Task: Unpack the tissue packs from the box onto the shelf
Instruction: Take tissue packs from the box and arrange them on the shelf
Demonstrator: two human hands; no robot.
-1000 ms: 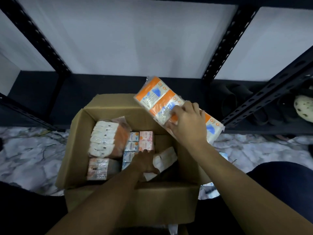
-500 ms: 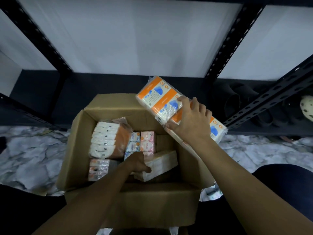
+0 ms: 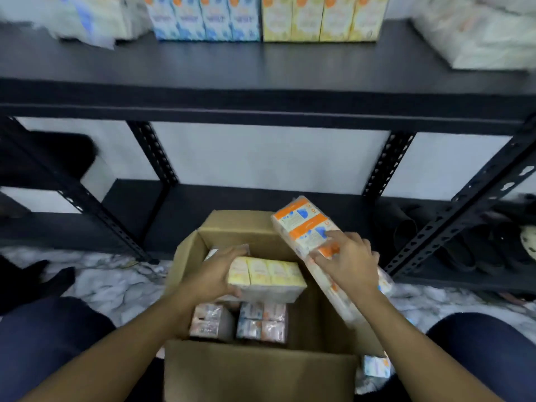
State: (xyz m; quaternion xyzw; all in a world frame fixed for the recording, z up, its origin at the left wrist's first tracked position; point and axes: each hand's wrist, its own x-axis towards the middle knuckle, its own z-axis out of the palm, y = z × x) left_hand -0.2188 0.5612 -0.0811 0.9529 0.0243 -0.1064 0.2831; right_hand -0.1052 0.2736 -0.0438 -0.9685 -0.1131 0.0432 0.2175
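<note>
An open cardboard box [image 3: 255,372] stands on the floor between my knees. My left hand [image 3: 214,271] grips a yellow tissue pack [image 3: 266,275] and holds it above the box's opening. My right hand [image 3: 346,264] grips a long orange-and-white tissue pack [image 3: 301,227] that slants over the box's right edge. Several small pink and blue tissue packs [image 3: 261,322] lie in the bottom of the box. The black shelf [image 3: 261,71] above carries blue tissue packs [image 3: 203,17] and yellow tissue packs [image 3: 319,17] in a row at its back.
White wrapped bundles sit at the shelf's left [image 3: 84,18] and right [image 3: 478,33] ends. Black perforated uprights [image 3: 153,152] frame a low dark shelf [image 3: 261,204] behind the box. Dark slippers [image 3: 464,250] lie at the lower right. One small pack [image 3: 377,365] lies on the marble floor.
My left hand has lifted the yellow pack out of the box. My right hand still holds the orange pack. My head tilted up, so the stocked upper shelf came into view.
</note>
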